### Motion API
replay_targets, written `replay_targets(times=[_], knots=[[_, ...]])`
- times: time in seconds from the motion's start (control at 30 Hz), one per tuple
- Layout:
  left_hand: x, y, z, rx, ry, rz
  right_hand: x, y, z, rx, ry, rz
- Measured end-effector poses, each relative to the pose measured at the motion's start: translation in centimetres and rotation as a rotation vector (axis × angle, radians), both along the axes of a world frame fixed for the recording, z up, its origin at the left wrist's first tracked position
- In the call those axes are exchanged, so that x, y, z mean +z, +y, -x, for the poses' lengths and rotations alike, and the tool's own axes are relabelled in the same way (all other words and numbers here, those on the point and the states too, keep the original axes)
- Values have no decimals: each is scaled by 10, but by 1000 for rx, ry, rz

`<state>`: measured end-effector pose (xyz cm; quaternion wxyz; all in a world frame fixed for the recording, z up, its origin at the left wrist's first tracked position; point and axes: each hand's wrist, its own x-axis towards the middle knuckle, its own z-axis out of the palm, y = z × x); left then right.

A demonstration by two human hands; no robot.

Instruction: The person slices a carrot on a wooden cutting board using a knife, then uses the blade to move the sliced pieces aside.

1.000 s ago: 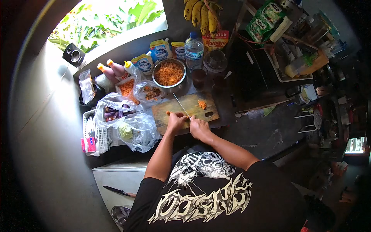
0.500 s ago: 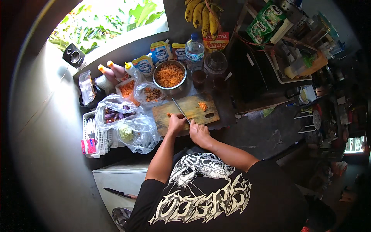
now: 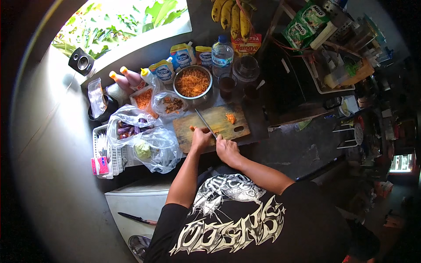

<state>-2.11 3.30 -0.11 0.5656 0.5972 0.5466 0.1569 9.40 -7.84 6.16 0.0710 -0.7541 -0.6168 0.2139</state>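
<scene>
Right hand [image 3: 226, 148] gripping knife [image 3: 205, 122], left hand [image 3: 200, 139] pinning small orange carrot [image 3: 192, 128]

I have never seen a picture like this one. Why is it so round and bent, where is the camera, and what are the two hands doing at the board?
There is no machine here. A person wears a wide fisheye camera on the head, looking down, so the view is round and straight edges bend near its rim. The two forearms from below belong to that person.

On the dark counter lies a wooden cutting board. The left hand holds down a small orange piece, probably carrot, at the board's near edge. The right hand grips a knife whose blade points away across the board. A little heap of orange shreds lies further right.

Behind the board stand a metal bowl of orange shreds, sauce bottles, pouches, a water bottle and bananas. To the left are clear plastic bags and a white basket.
</scene>
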Motion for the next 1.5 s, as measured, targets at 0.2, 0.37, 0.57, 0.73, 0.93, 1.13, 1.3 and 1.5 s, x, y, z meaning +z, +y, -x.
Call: replay_targets(times=[0.2, 0.37, 0.57, 0.73, 0.93, 1.13, 1.3, 1.5], knots=[[-12, 2, 8, -38, -44, -23, -20, 6, -4, 3, -2, -46], [-20, 2, 9, -40, -26, -48, -2, 18, -7, 1, 39, 56], [-13, -4, 1, 14, 13, -122, 8, 8, -4, 11, 55, 61], [-9, -5, 4, 3, -6, -69, 3, 7, -20, -70, 122, 120], [26, -22, -9, -61, 165, -309, -2, -1, -38, -91, 197, 116], [7, -25, -9, -57, 190, -355, -8, -4, -43, -92, 232, 52], [-1, -28, -9, -24, 200, -370, -10, -5, -42, -99, 264, 54], [-8, -27, -3, 37, 76, -320, -11, -3, -37, -59, 250, 64]])
